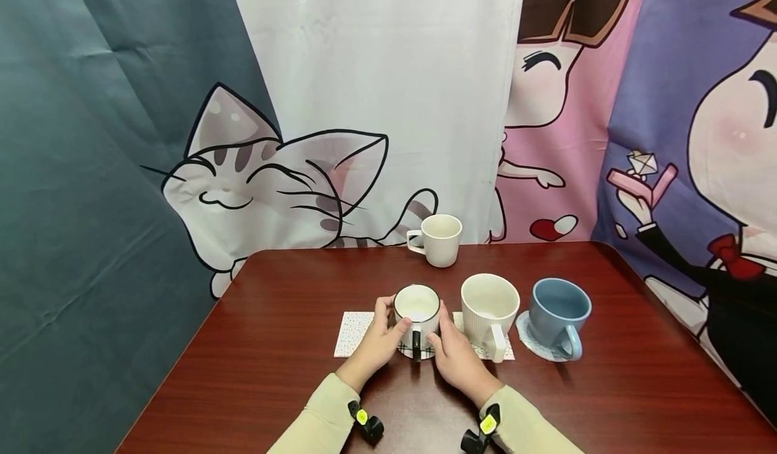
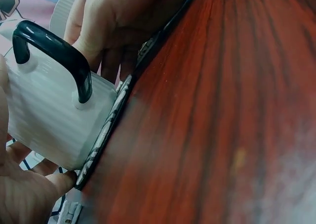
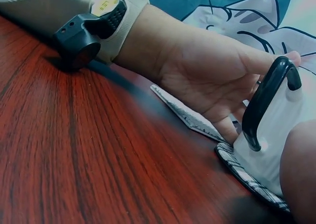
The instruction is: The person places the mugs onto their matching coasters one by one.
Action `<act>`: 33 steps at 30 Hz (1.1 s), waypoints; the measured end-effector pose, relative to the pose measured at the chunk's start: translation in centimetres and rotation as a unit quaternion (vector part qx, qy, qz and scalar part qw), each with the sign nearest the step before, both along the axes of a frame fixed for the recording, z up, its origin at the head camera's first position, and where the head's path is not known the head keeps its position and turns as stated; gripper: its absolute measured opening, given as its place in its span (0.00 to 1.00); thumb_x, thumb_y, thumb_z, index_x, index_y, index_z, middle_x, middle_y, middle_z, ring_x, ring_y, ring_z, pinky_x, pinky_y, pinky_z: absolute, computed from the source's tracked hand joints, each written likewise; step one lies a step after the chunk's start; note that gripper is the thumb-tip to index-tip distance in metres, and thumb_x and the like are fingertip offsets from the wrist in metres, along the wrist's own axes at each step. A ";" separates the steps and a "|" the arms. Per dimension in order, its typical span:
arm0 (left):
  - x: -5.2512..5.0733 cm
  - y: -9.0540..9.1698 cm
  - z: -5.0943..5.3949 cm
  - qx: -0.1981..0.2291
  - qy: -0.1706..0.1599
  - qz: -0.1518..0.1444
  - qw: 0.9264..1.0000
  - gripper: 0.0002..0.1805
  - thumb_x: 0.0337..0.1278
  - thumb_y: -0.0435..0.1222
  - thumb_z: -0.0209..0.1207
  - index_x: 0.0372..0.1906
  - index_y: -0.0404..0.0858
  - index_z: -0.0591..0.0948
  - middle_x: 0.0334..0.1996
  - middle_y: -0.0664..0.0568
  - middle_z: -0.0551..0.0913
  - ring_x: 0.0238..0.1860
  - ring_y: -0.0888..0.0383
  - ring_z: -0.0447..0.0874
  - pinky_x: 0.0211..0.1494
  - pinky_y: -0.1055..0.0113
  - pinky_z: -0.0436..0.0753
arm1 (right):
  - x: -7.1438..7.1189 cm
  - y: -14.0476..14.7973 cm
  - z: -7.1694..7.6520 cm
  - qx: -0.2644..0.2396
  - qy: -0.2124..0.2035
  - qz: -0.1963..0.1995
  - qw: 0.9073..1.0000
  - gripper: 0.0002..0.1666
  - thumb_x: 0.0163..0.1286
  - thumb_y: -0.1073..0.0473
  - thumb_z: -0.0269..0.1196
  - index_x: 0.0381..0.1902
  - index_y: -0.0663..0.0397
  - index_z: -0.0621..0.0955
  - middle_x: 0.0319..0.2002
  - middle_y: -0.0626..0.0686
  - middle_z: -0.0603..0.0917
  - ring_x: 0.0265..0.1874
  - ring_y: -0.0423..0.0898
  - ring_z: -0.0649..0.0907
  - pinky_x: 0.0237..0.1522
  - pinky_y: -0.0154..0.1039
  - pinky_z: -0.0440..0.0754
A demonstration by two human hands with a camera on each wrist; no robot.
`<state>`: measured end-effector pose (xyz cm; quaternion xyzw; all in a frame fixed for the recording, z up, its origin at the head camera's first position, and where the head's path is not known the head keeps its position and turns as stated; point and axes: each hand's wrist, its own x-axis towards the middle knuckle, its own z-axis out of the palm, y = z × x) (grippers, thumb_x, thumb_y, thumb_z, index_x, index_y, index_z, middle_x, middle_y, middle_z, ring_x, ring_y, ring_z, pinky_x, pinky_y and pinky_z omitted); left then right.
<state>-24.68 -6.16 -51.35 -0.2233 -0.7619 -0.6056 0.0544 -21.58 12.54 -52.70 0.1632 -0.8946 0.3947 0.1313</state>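
A white mug [image 1: 419, 303] with a black rim and black handle [image 2: 54, 51] stands upright between my two hands, its handle towards me. My left hand [image 1: 382, 338] holds its left side, thumb near the handle. On the other side, my right hand [image 1: 456, 356] holds the wall, also with the thumb towards the handle. Under the mug lies a round plaid coaster [image 3: 242, 173] with a dark edge. The far fingertips are partly hidden behind the mug.
Right of my hands, a ribbed cream mug [image 1: 490, 299] stands on a speckled rectangular coaster [image 1: 507, 355]. Further right, a blue mug [image 1: 554, 322] sits on a round pale coaster [image 1: 527, 334]. Another speckled coaster [image 1: 351, 332] lies left. A cream mug [image 1: 442, 243] stands near the far edge.
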 end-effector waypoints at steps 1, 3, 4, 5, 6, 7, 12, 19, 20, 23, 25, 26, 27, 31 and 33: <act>0.1 0.0 0.1 -0.007 0.002 0.006 1.000 0.23 0.71 0.29 0.56 0.64 0.32 0.62 0.61 0.36 0.78 0.64 0.46 0.74 0.68 0.46 0.71 | 0.0 0.0 0.0 0.000 -0.002 -0.001 1.000 0.41 0.77 0.63 0.57 0.77 0.74 0.51 0.72 0.73 0.63 0.69 0.65 0.70 0.67 0.60 0.68; 0.2 0.2 0.4 -0.018 0.003 0.013 1.000 0.23 0.71 0.29 0.56 0.65 0.30 0.62 0.62 0.34 0.78 0.66 0.43 0.74 0.69 0.44 0.70 | 0.0 -0.1 0.0 0.003 -0.002 -0.006 1.000 0.42 0.77 0.62 0.57 0.77 0.73 0.50 0.72 0.73 0.64 0.68 0.65 0.71 0.67 0.60 0.69; 0.4 0.2 0.7 -0.022 0.005 0.014 1.000 0.23 0.72 0.28 0.55 0.65 0.29 0.62 0.62 0.32 0.77 0.66 0.41 0.73 0.69 0.43 0.69 | 0.0 -0.1 0.0 0.004 -0.002 -0.009 1.000 0.42 0.77 0.61 0.57 0.78 0.72 0.50 0.72 0.73 0.64 0.68 0.64 0.72 0.66 0.60 0.69; 0.6 0.3 1.2 -0.024 0.008 0.012 1.000 0.23 0.72 0.29 0.55 0.65 0.28 0.62 0.63 0.31 0.76 0.67 0.40 0.72 0.70 0.43 0.68 | -0.1 -0.1 0.0 0.008 0.000 -0.013 1.000 0.42 0.77 0.61 0.57 0.78 0.72 0.50 0.71 0.73 0.65 0.67 0.64 0.73 0.65 0.60 0.70; 0.9 0.3 1.6 -0.026 0.009 0.011 1.000 0.23 0.72 0.29 0.54 0.65 0.27 0.62 0.64 0.30 0.75 0.68 0.38 0.70 0.70 0.42 0.66 | -0.1 -0.1 0.0 0.012 0.005 -0.015 1.000 0.42 0.77 0.61 0.57 0.78 0.71 0.50 0.70 0.73 0.67 0.66 0.65 0.74 0.64 0.60 0.72; 1.1 0.4 2.0 -0.025 0.010 0.007 1.000 0.23 0.72 0.29 0.54 0.65 0.26 0.61 0.64 0.29 0.74 0.69 0.37 0.70 0.71 0.42 0.66 | -0.1 -0.1 0.0 0.017 0.011 -0.018 1.000 0.42 0.77 0.61 0.57 0.78 0.71 0.51 0.69 0.74 0.68 0.64 0.65 0.75 0.63 0.60 0.73; 2.0 0.4 3.7 -0.029 0.010 0.000 1.000 0.24 0.73 0.30 0.55 0.64 0.24 0.61 0.64 0.28 0.74 0.68 0.36 0.70 0.71 0.41 0.66 | -0.2 -0.1 -0.2 0.029 0.035 -0.021 0.999 0.41 0.76 0.61 0.58 0.77 0.71 0.52 0.66 0.74 0.71 0.60 0.66 0.78 0.59 0.61 0.76; 2.1 0.3 3.5 -0.028 0.018 0.003 0.999 0.25 0.73 0.30 0.54 0.65 0.24 0.59 0.64 0.30 0.74 0.68 0.39 0.71 0.69 0.41 0.68 | -0.4 -0.2 -0.1 0.033 0.006 -0.023 0.999 0.41 0.78 0.60 0.56 0.78 0.70 0.52 0.71 0.71 0.67 0.65 0.63 0.75 0.63 0.59 0.73; 2.1 0.3 3.4 -0.027 0.018 0.001 0.999 0.25 0.73 0.30 0.54 0.65 0.24 0.59 0.64 0.30 0.73 0.68 0.39 0.70 0.69 0.41 0.68 | -0.4 -0.2 -0.1 0.036 0.005 -0.024 0.999 0.41 0.78 0.59 0.56 0.78 0.70 0.52 0.71 0.71 0.67 0.65 0.63 0.75 0.64 0.58 0.73; 2.1 0.3 3.4 -0.021 0.012 -0.001 1.000 0.25 0.73 0.30 0.54 0.65 0.25 0.58 0.65 0.29 0.72 0.69 0.39 0.69 0.69 0.40 0.68 | -0.4 -0.2 0.0 0.043 0.000 -0.026 0.999 0.40 0.78 0.59 0.56 0.78 0.68 0.53 0.71 0.69 0.68 0.65 0.63 0.76 0.63 0.58 0.73; 2.1 0.3 3.4 -0.017 0.008 -0.001 1.000 0.25 0.73 0.30 0.54 0.65 0.25 0.58 0.65 0.29 0.71 0.69 0.38 0.68 0.68 0.40 0.68 | -0.4 -0.3 0.0 0.046 -0.001 -0.027 0.999 0.40 0.78 0.59 0.56 0.79 0.66 0.52 0.70 0.69 0.70 0.63 0.63 0.77 0.62 0.58 0.74; 2.1 0.3 3.4 -0.015 0.007 -0.001 1.000 0.24 0.73 0.30 0.54 0.64 0.25 0.59 0.65 0.29 0.71 0.69 0.38 0.68 0.69 0.40 0.67 | -0.3 -0.3 0.0 0.047 -0.002 -0.027 0.999 0.40 0.78 0.59 0.56 0.79 0.65 0.53 0.69 0.69 0.71 0.62 0.63 0.78 0.61 0.59 0.75; 2.1 0.3 3.4 -0.014 0.006 -0.002 1.000 0.24 0.73 0.30 0.54 0.64 0.25 0.59 0.65 0.29 0.71 0.69 0.39 0.68 0.69 0.40 0.67 | -0.3 -0.3 0.0 0.046 -0.003 -0.027 0.999 0.40 0.78 0.59 0.56 0.78 0.65 0.54 0.68 0.68 0.72 0.61 0.63 0.79 0.60 0.59 0.76; 2.2 0.3 3.5 -0.018 0.001 -0.003 1.000 0.24 0.74 0.30 0.54 0.64 0.25 0.58 0.65 0.29 0.72 0.69 0.41 0.68 0.70 0.43 0.67 | -0.3 -0.2 0.0 0.041 -0.002 -0.025 0.999 0.36 0.77 0.61 0.57 0.76 0.65 0.57 0.65 0.67 0.76 0.58 0.62 0.81 0.58 0.59 0.77; 2.2 0.3 3.5 -0.025 0.000 -0.001 1.000 0.24 0.74 0.31 0.53 0.64 0.25 0.58 0.65 0.30 0.72 0.69 0.42 0.68 0.70 0.45 0.67 | -0.3 -0.2 0.0 0.040 0.001 -0.024 0.999 0.35 0.77 0.61 0.57 0.75 0.65 0.59 0.64 0.67 0.76 0.58 0.62 0.81 0.58 0.59 0.77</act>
